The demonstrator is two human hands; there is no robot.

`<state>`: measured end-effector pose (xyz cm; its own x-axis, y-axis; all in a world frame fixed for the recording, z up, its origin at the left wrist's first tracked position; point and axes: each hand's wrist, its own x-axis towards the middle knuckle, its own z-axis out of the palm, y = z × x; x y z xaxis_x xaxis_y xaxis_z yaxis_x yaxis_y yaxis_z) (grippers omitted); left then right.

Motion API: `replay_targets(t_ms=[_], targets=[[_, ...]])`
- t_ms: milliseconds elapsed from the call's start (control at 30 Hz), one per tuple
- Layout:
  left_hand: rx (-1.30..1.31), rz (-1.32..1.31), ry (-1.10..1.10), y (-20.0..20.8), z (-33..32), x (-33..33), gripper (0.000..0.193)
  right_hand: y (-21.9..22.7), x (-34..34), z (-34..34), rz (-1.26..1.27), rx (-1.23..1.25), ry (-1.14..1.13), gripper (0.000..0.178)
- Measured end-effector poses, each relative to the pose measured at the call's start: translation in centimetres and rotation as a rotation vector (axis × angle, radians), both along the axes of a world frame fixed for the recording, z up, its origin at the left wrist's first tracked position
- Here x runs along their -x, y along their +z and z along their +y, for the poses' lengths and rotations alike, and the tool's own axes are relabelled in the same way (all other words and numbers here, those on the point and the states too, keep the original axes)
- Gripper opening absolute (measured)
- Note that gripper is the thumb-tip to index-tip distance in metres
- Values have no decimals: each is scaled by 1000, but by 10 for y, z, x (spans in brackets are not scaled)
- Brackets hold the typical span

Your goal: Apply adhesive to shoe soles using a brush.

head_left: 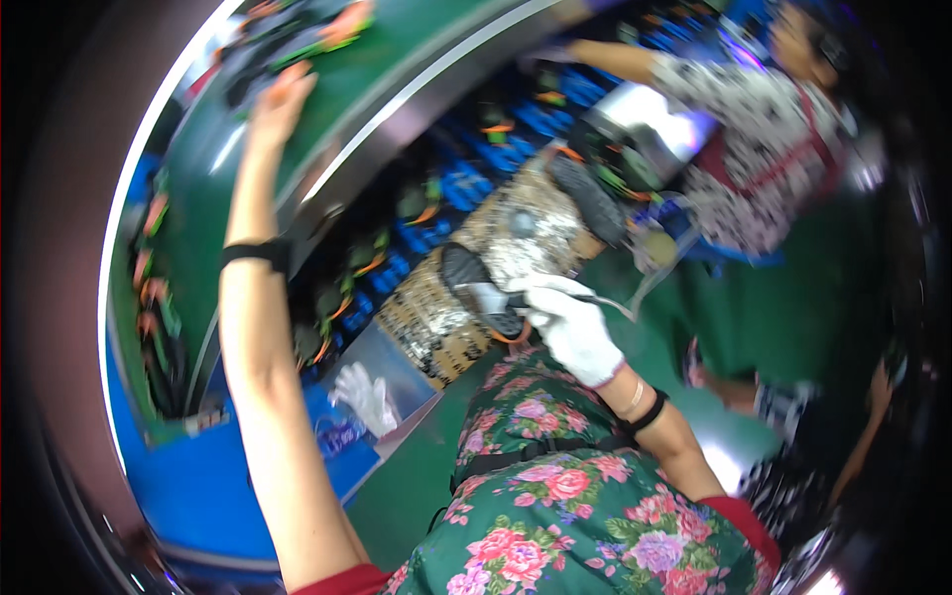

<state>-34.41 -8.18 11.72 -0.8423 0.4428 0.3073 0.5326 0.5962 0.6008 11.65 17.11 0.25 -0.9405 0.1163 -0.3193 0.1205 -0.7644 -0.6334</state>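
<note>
My bare left hand [283, 97] reaches far up to the left over a green conveyor belt, at the near edge of some dark shoes [288, 45] with orange and green trim. Motion blur smears its fingers, so its grip cannot be read. In front of my body, my right hand [573, 335], in a white glove, is closed around a black hand tool [514, 300] with a pale cord. A flat, silvery piece [486, 297] shows at the tool's far end, over a dark shoe [461, 266] on the taped cardboard surface.
Taped cardboard [421, 312] covers the bench. Several shoes stand on blue racks [466, 183] behind it. Another dark shoe [587, 198] lies farther right. A white glove [365, 397] rests in a bin at left. A co-worker [754, 149] sits at the upper right; another person is at the lower right.
</note>
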Motion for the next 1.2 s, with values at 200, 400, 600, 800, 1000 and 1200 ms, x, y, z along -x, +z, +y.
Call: replay_targets(t_ms=[200,400,600,800,1000,1200], targets=[[-583,-283,187,0,-19,-68,43,4,-7,19,5,248,-56,20],[-811,-264,332,-24,-54,-282,37,33,-6,19,30,271,6,17],[-1336,-871,410,-104,-57,-334,33,67,10,-1,115,212,159,18],[-1345,-1235,226,-121,-7,-402,54,79,36,-19,313,-120,258,26],[-1541,-1052,128,-156,12,-438,59,90,35,-19,525,-542,169,19],[-1990,-1182,-199,-113,59,-435,86,85,50,-17,766,-947,-35,21]])
